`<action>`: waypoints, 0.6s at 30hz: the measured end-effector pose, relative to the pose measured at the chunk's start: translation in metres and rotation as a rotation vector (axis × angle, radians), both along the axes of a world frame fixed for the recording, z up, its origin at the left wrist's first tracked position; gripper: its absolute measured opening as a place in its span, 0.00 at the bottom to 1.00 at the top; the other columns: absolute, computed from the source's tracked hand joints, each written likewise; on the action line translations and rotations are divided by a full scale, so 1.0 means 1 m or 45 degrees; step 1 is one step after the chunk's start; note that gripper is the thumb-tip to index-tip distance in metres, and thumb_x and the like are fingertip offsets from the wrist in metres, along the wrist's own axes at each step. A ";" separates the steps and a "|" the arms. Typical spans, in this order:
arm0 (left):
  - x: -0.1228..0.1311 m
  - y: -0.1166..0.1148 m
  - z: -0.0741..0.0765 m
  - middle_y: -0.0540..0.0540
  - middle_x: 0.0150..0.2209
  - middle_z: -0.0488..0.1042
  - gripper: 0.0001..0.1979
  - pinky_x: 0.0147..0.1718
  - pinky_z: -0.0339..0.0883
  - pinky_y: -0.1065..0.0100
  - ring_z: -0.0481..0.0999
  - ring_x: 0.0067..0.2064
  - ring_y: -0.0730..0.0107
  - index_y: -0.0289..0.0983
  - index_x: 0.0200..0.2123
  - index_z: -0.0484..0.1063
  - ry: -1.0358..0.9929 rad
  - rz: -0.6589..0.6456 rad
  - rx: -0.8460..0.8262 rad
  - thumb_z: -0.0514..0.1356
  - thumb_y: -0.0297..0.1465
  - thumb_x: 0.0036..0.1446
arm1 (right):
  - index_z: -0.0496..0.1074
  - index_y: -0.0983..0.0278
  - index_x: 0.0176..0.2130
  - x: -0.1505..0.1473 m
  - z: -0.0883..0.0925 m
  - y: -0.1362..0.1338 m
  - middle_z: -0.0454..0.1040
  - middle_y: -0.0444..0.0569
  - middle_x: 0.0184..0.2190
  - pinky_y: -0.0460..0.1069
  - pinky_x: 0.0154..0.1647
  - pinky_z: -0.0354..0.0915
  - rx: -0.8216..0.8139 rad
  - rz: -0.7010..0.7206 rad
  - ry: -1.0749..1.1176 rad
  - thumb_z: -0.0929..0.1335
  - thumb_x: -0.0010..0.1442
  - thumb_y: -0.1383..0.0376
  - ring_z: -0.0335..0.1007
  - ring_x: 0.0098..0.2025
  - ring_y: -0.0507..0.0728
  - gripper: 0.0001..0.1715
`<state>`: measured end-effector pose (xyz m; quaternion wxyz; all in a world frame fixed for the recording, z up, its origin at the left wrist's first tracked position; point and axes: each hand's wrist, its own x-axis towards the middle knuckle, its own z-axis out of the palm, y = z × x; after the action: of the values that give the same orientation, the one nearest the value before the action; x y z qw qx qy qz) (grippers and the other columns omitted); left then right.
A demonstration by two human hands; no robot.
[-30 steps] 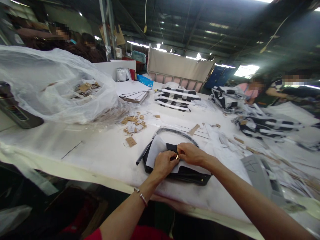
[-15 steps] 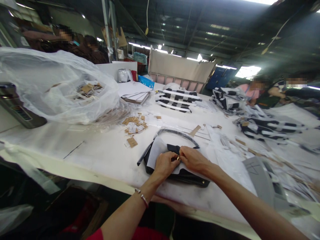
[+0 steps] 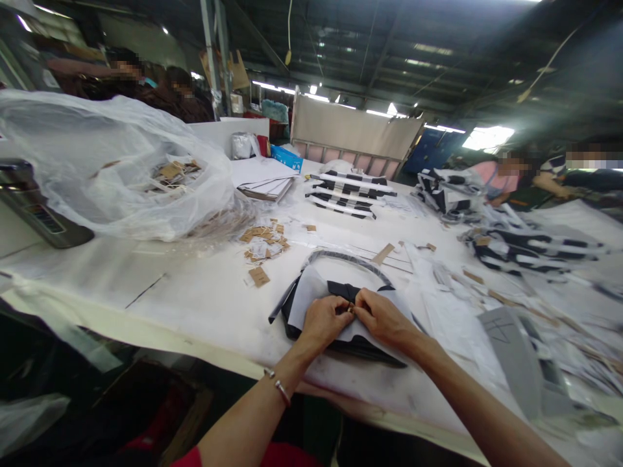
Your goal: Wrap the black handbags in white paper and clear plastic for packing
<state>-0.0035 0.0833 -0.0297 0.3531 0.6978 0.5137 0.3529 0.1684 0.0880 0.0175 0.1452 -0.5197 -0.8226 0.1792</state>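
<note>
A black handbag (image 3: 370,350) lies on the white table near its front edge, its wrapped handle (image 3: 353,256) arching away from me. White tissue-like sheet (image 3: 302,299) covers much of the bag's upper face. A dark strap or tab (image 3: 341,288) runs down to a small gold-coloured clasp (image 3: 350,307) at the middle. My left hand (image 3: 325,319) pinches this clasp from the left. From the right, my right hand (image 3: 378,312) closes its fingers on the same spot. The fingertips partly hide the clasp, so its exact state cannot be seen.
Brown and white tags (image 3: 265,243) are scattered beyond the bag. A clear plastic sack (image 3: 117,188) and a dark flask (image 3: 43,207) stand left. Black-and-white checked pieces (image 3: 348,193) lie farther back. A grey board (image 3: 511,357) is at right; co-workers (image 3: 506,178) are beyond.
Both hands stay at the clasp, with the right hand's fingers slightly shifted and curled closer. The whole view has moved a little; the bag stays in place.
</note>
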 end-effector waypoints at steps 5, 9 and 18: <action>0.000 0.000 -0.003 0.51 0.37 0.80 0.07 0.35 0.63 0.70 0.77 0.38 0.66 0.43 0.36 0.79 -0.012 -0.011 -0.001 0.62 0.34 0.55 | 0.60 0.60 0.33 0.001 -0.011 -0.003 0.66 0.45 0.30 0.49 0.33 0.57 0.180 -0.016 -0.038 0.60 0.63 0.67 0.62 0.30 0.55 0.04; 0.001 0.000 -0.003 0.51 0.35 0.80 0.07 0.36 0.63 0.70 0.76 0.37 0.66 0.42 0.35 0.79 -0.013 -0.003 0.017 0.61 0.34 0.55 | 0.59 0.60 0.33 -0.002 -0.020 -0.002 0.65 0.48 0.33 0.50 0.34 0.59 0.433 0.080 -0.130 0.58 0.62 0.72 0.61 0.32 0.56 0.08; 0.001 0.001 -0.003 0.50 0.33 0.79 0.06 0.35 0.62 0.68 0.76 0.36 0.64 0.41 0.33 0.79 -0.013 0.007 0.029 0.61 0.33 0.54 | 0.59 0.61 0.33 -0.007 -0.019 -0.003 0.66 0.50 0.32 0.51 0.36 0.60 0.373 0.127 -0.142 0.56 0.62 0.73 0.61 0.32 0.57 0.09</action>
<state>-0.0024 0.0840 -0.0323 0.3468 0.6985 0.5099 0.3632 0.1616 0.0850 -0.0014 0.1646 -0.4607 -0.8715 0.0350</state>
